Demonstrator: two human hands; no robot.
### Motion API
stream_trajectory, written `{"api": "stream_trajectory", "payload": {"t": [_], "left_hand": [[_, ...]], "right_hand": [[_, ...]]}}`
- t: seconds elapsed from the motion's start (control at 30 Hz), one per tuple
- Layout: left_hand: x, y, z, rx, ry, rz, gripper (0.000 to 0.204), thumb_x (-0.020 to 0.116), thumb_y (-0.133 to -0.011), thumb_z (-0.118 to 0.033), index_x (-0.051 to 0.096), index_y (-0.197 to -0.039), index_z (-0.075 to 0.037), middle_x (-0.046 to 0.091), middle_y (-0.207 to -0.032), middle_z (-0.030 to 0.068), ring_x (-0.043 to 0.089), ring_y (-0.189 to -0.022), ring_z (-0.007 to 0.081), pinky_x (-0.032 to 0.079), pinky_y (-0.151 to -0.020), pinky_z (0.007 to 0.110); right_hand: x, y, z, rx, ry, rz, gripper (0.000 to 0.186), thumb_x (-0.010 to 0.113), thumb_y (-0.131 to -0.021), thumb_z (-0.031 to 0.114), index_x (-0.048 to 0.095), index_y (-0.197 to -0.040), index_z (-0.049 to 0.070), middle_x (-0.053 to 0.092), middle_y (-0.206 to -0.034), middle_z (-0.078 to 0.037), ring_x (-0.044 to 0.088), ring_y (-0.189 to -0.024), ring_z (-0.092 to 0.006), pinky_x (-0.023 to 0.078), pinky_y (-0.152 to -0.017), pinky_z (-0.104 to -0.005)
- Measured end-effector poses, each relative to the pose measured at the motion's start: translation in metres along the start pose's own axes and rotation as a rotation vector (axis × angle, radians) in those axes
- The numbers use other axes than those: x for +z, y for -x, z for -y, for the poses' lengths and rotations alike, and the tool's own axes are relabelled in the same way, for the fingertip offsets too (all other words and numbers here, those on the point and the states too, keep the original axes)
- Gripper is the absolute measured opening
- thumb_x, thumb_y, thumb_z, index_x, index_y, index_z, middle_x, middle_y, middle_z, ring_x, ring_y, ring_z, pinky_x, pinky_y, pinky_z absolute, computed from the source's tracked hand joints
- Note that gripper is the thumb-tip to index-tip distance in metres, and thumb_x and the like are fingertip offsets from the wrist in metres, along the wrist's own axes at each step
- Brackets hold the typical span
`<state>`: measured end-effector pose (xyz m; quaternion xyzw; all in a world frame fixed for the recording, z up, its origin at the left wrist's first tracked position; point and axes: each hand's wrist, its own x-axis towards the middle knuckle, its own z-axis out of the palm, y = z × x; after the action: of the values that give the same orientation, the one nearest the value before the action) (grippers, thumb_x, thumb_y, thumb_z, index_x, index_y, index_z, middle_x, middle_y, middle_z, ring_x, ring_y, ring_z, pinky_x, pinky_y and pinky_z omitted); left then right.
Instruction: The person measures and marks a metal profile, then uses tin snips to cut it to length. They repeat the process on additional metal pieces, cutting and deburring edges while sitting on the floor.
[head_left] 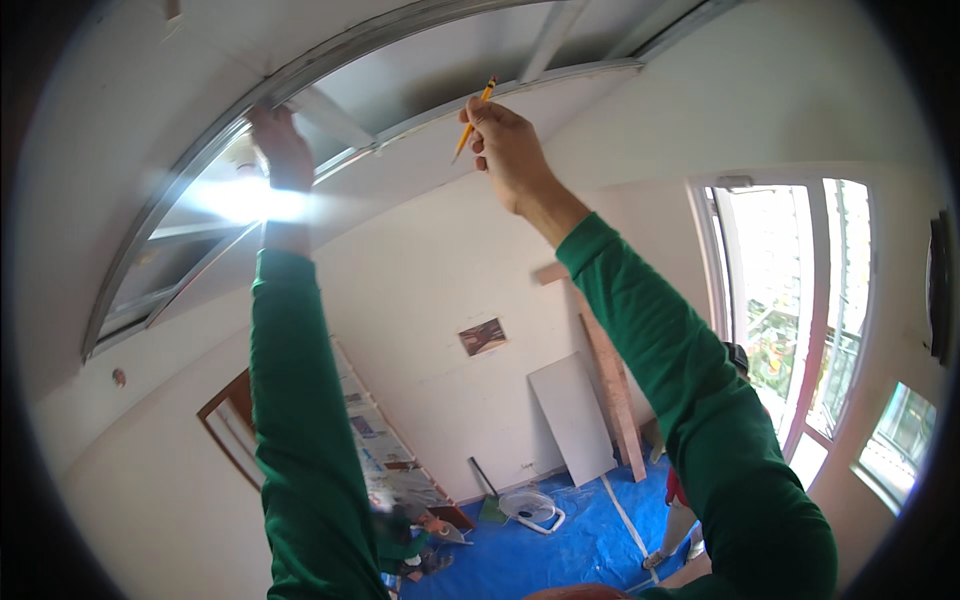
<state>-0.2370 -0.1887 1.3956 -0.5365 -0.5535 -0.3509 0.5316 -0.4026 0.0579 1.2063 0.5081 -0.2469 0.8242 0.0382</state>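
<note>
Both my arms, in green sleeves, reach up to a long opening in the white ceiling. The opening is edged by a grey metal frame with cross pieces inside it. At the frame's near edge, my left hand has its fingers curled onto the metal; their tips are partly hidden and glare falls over the wrist. Farther right, my right hand pinches a yellow pencil with its point slanting down. That hand sits just below the far rail, apart from it as far as I can see.
A bright lamp shines beside my left wrist. Below, blue sheeting covers the floor, with a round fan, a leaning grey board and a tall wooden plank. People are partly visible at the lower left and right.
</note>
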Motion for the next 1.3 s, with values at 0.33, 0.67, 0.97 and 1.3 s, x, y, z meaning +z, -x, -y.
{"api": "stream_trajectory", "payload": {"t": [0.33,0.67,0.97,1.3], "left_hand": [[0.022,0.004,-0.004,-0.038,-0.282,-0.323,0.061,0.036,-0.120,-0.048,0.033,-0.166,-0.008,0.038,-0.171,0.0161,0.036,-0.157,0.0293,0.022,-0.135,0.047],[0.043,0.006,-0.018,-0.064,-0.297,-0.420,0.059,0.034,-0.120,-0.045,0.034,-0.164,-0.006,0.038,-0.169,0.0162,0.036,-0.157,0.0282,0.022,-0.136,0.045],[0.037,0.005,-0.023,-0.072,-0.249,-0.416,0.059,0.030,-0.120,-0.044,0.038,-0.162,-0.004,0.045,-0.165,0.0168,0.042,-0.153,0.0295,0.027,-0.135,0.046],[0.059,0.012,-0.029,-0.076,-0.290,-0.441,0.061,0.033,-0.120,-0.049,0.043,-0.163,-0.008,0.047,-0.167,0.0160,0.041,-0.157,0.0321,0.026,-0.137,0.047]], "right_hand": [[-0.140,-0.001,0.104,-0.559,0.288,-0.282,0.018,0.073,-0.105,0.026,0.066,-0.103,0.010,0.065,-0.082,0.001,0.064,-0.076,-0.0114,0.056,-0.075,-0.0307],[-0.187,-0.064,0.210,-0.697,0.476,0.148,0.035,0.067,-0.110,0.033,0.073,-0.118,0.000,0.078,-0.105,-0.011,0.075,-0.102,-0.0206,0.060,-0.091,-0.0368],[-0.164,-0.106,0.231,-0.744,0.880,0.198,0.027,0.072,-0.101,0.027,0.071,-0.099,0.000,0.068,-0.086,-0.008,0.060,-0.081,-0.0195,0.052,-0.077,-0.0371],[-0.166,-0.117,0.222,-0.862,0.848,0.240,0.028,0.068,-0.102,0.024,0.069,-0.096,-0.003,0.067,-0.082,-0.014,0.059,-0.076,-0.0251,0.052,-0.072,-0.0424]]}}
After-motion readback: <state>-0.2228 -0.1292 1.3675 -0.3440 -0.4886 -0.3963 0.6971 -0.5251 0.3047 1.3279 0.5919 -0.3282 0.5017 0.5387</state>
